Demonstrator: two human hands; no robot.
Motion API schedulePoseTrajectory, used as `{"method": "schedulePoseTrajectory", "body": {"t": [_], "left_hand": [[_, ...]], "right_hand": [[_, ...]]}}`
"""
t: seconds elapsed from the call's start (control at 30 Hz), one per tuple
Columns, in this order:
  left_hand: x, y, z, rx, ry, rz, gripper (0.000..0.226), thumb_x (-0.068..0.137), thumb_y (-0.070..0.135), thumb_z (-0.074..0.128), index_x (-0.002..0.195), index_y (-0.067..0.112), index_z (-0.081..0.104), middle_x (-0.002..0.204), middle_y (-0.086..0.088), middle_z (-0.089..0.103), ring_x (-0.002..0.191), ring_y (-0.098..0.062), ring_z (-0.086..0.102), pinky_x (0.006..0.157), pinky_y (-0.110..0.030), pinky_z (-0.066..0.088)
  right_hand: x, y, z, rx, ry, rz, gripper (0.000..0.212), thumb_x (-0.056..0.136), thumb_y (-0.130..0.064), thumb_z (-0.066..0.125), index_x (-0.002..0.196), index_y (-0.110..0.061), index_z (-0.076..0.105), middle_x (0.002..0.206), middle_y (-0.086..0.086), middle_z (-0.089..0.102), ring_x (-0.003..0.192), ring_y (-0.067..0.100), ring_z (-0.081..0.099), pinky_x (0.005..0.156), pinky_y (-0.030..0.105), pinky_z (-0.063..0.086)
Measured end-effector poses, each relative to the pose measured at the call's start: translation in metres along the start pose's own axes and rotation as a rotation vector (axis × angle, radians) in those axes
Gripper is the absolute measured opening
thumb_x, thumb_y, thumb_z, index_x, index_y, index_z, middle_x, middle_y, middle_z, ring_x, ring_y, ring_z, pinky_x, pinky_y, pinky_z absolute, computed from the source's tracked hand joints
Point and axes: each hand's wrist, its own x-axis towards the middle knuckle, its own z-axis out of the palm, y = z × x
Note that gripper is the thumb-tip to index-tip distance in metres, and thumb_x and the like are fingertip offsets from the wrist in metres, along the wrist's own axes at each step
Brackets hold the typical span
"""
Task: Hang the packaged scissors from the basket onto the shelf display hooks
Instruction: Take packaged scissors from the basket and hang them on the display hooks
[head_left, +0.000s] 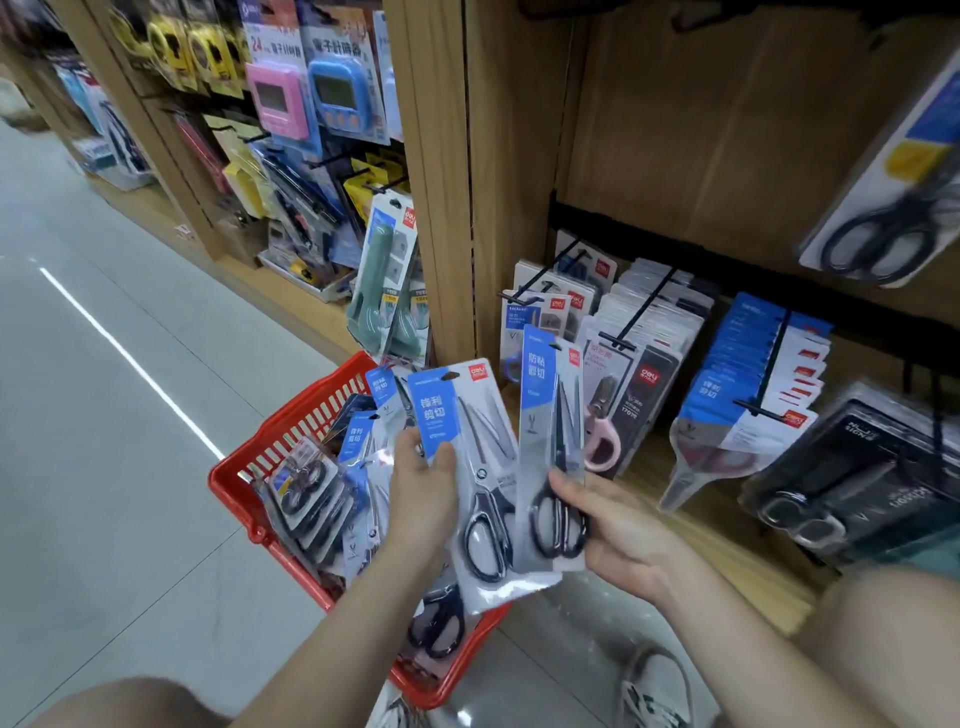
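A red plastic basket (280, 431) stands on the floor by the shelf, filled with several packaged scissors (311, 488). My left hand (421, 493) grips a blue-topped scissors pack (467, 441) above the basket. My right hand (618, 530) holds a second, narrower scissors pack (550, 415) upright by its lower end, just in front of the shelf. Black display hooks (644, 306) stick out of the wooden shelf, loaded with more scissors packs (748, 384).
A wooden upright (447, 171) divides the shelving. On its left hang timers (306, 98) and other packaged goods. Dark boxed scissors (852, 483) hang at lower right, a large scissors pack (893, 202) at upper right. Grey floor lies left; my shoe (654, 686) shows below.
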Motion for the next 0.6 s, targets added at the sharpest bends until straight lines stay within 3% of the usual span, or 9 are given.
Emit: {"method": "schedulePoseTrajectory", "body": {"t": [0.1,0.17,0.2,0.27,0.33,0.4,0.47,0.6], "left_hand": [[-0.012,-0.002,0.007,0.048,-0.063,0.045,0.013,0.104,0.015,0.044,0.114,0.023,0.046,0.099,0.004,0.064,0.078,-0.003,0.059,0.065,-0.019,0.045],[-0.009,-0.008,0.009,-0.019,-0.105,-0.015,0.014,0.104,0.017,0.045,0.113,0.027,0.047,0.106,-0.001,0.067,0.089,-0.013,0.067,0.079,-0.033,0.056],[-0.008,-0.009,0.010,-0.055,-0.122,-0.053,0.014,0.104,0.018,0.046,0.113,0.028,0.048,0.108,-0.006,0.070,0.094,-0.021,0.070,0.087,-0.044,0.057],[-0.007,-0.010,0.012,-0.097,-0.132,-0.128,0.014,0.102,0.018,0.051,0.114,0.026,0.051,0.109,-0.010,0.071,0.097,-0.028,0.071,0.092,-0.054,0.055],[-0.004,-0.012,0.016,-0.186,-0.166,-0.211,0.019,0.100,0.015,0.053,0.118,0.020,0.054,0.109,-0.011,0.072,0.097,-0.028,0.071,0.086,-0.048,0.058],[0.006,-0.011,0.018,-0.208,-0.203,-0.273,0.015,0.101,0.014,0.049,0.114,0.015,0.057,0.102,-0.008,0.072,0.085,-0.023,0.070,0.066,-0.032,0.058],[0.032,-0.010,0.013,0.001,-0.127,-0.217,0.015,0.102,0.021,0.045,0.105,0.016,0.059,0.094,-0.005,0.068,0.074,-0.016,0.062,0.059,-0.026,0.048],[0.109,-0.028,-0.009,0.494,0.057,-0.079,0.026,0.098,0.033,0.048,0.115,0.015,0.054,0.109,-0.014,0.065,0.100,-0.033,0.060,0.088,-0.041,0.049]], "right_hand": [[0.006,0.002,0.007,-0.131,-0.014,-0.054,0.048,0.076,-0.009,0.075,0.122,0.000,0.064,0.118,0.023,0.069,0.111,0.037,0.067,0.097,0.048,0.053],[0.009,0.002,0.006,-0.181,-0.005,-0.078,0.051,0.074,-0.009,0.076,0.123,-0.003,0.063,0.116,0.020,0.071,0.109,0.035,0.068,0.093,0.045,0.055],[0.010,0.002,0.005,-0.173,-0.018,-0.074,0.051,0.074,-0.009,0.076,0.123,-0.004,0.062,0.115,0.018,0.072,0.108,0.034,0.069,0.092,0.043,0.056],[0.014,0.004,0.004,-0.149,-0.044,-0.033,0.046,0.076,-0.006,0.073,0.120,-0.004,0.063,0.115,0.020,0.071,0.104,0.032,0.070,0.090,0.043,0.057],[0.018,0.008,0.003,-0.094,-0.055,0.031,0.040,0.078,-0.003,0.073,0.117,0.001,0.066,0.117,0.026,0.069,0.102,0.036,0.067,0.094,0.048,0.054],[0.026,0.013,0.000,-0.039,-0.011,0.063,0.042,0.077,-0.004,0.074,0.117,0.005,0.066,0.118,0.030,0.067,0.103,0.039,0.065,0.098,0.055,0.051],[0.034,0.016,-0.004,-0.031,0.090,0.051,0.046,0.076,-0.006,0.073,0.119,0.007,0.064,0.114,0.030,0.068,0.100,0.040,0.066,0.098,0.057,0.050],[0.044,0.016,-0.013,-0.156,0.199,-0.017,0.032,0.090,-0.006,0.066,0.122,-0.003,0.063,0.107,0.017,0.075,0.093,0.030,0.071,0.091,0.046,0.055]]}}
